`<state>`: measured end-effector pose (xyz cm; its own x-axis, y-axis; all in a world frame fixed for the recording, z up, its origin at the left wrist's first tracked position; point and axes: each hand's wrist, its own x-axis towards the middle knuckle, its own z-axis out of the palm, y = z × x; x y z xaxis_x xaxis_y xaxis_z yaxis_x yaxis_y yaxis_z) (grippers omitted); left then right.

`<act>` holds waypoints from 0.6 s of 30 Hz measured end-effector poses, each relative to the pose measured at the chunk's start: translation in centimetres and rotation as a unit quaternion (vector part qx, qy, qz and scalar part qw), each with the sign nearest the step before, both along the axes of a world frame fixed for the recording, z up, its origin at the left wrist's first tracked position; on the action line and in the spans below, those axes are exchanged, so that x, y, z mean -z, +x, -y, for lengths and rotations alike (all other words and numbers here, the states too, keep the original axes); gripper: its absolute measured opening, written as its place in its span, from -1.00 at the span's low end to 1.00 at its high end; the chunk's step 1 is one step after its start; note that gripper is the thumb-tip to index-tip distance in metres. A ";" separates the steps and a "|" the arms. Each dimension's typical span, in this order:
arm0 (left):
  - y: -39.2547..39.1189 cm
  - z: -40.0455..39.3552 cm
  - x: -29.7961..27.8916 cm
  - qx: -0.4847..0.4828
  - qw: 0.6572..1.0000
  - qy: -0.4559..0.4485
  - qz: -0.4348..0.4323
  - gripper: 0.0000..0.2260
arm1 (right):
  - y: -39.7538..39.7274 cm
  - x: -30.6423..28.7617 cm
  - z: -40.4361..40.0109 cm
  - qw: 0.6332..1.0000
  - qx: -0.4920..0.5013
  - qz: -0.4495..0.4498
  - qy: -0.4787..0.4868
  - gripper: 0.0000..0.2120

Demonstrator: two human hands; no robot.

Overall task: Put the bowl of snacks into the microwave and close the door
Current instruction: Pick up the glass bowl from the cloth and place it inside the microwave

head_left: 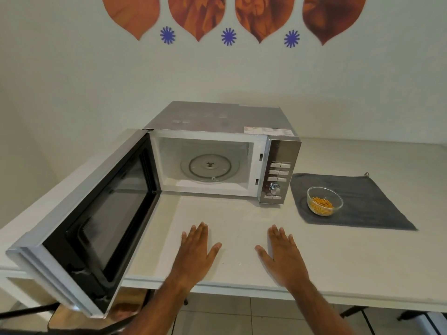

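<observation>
We see our left hand (197,250) and right hand (283,256) bare, forearms unsleeved behind the fingers (no rings or watch bands).

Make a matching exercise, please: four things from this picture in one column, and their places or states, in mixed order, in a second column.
1. microwave door
2. glass bowl
3. turntable
4. hands

A. on the grey cloth
B. flat on the table, holding nothing
C. swung wide open
D. bare, inside the microwave

Pairs: 1-C, 2-A, 3-D, 4-B
</observation>
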<state>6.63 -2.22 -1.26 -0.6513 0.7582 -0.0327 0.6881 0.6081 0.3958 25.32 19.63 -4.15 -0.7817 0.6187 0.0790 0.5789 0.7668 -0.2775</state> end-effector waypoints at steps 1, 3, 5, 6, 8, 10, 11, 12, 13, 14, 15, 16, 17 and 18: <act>-0.1 -0.1 0.4 -0.002 1.000 -0.007 -0.005 -0.24 | 0.0 0.1 0.0 1.000 0.000 -0.003 -0.002 -0.12; -0.4 -0.3 1.1 -0.007 1.000 -0.006 -0.015 -0.24 | 0.0 0.1 0.0 1.000 0.001 -0.008 -0.007 -0.13; -0.5 -0.5 1.5 -0.005 0.999 -0.009 -0.035 -0.25 | 0.0 0.0 0.1 1.000 -0.002 -0.017 -0.013 -0.17; -0.5 -0.6 1.6 -0.004 0.999 -0.011 -0.046 -0.26 | 0.2 -0.1 0.1 0.999 -0.002 -0.030 -0.022 -0.20; -0.5 -0.7 1.7 -0.006 0.998 -0.006 -0.054 -0.27 | 0.4 -0.5 0.3 0.995 0.000 -0.073 -0.065 -0.24; -0.3 -1.0 1.4 -0.008 0.999 0.011 -0.048 -0.29 | 0.8 -1.2 0.4 0.980 0.014 -0.142 -0.139 -0.29; -0.1 -1.2 1.2 -0.005 0.999 0.021 -0.044 -0.30 | 1.0 -1.6 0.4 0.965 0.028 -0.187 -0.180 -0.33; 0.1 -1.7 1.0 0.000 0.999 0.034 -0.039 -0.31 | 1.2 -1.9 0.2 0.949 0.044 -0.230 -0.213 -0.39; 0.5 -2.1 0.7 0.005 0.998 0.049 -0.030 -0.32 | 1.4 -2.3 0.0 0.934 0.059 -0.265 -0.232 -0.46; 0.9 -2.7 0.4 0.011 0.998 0.068 -0.015 -0.34 | 1.6 -2.7 -0.4 0.922 0.074 -0.292 -0.242 -0.53; 1.4 -3.3 0.0 0.014 0.996 0.090 0.004 -0.36 | 1.8 -3.1 -1.0 0.912 0.089 -0.312 -0.252 -0.59; 2.0 -4.0 -0.5 0.015 0.993 0.115 0.024 -0.38 | 1.9 -3.6 -1.6 0.902 0.103 -0.328 -0.262 -0.63; 2.6 -4.9 -0.9 0.016 0.989 0.141 0.042 -0.42 | 2.0 -4.1 -2.4 0.893 0.116 -0.342 -0.270 -0.65; 3.3 -5.7 -1.2 0.014 0.985 0.164 0.059 -0.46 | 2.1 -4.5 -3.2 0.885 0.126 -0.352 -0.276 -0.67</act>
<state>9.91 3.53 -0.08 -0.6358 0.7585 0.1429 0.6403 0.4150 0.6464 27.46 22.85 0.36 -0.4901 0.8629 0.1231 0.2460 0.2724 -0.9302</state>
